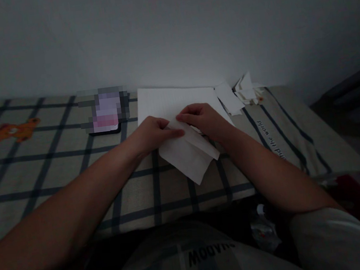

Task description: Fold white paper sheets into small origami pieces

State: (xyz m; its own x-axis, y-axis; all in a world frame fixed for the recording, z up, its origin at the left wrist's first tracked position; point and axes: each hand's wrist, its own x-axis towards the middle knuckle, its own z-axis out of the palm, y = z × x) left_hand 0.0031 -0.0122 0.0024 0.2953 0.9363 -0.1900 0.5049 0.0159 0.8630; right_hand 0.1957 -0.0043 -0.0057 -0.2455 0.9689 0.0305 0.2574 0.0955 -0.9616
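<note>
Head view — left hand (157,132), right hand (202,120), both grips pinching one folded paper (188,156) — one phone (107,113) leftward

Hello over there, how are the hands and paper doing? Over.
Left hand and right hand both pinching the creased paper. Its lower part not gripped. White sheet just beyond, seemingly not in the way.

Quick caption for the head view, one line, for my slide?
Left hand and right hand hold a folded white paper above a checked cloth.
</note>
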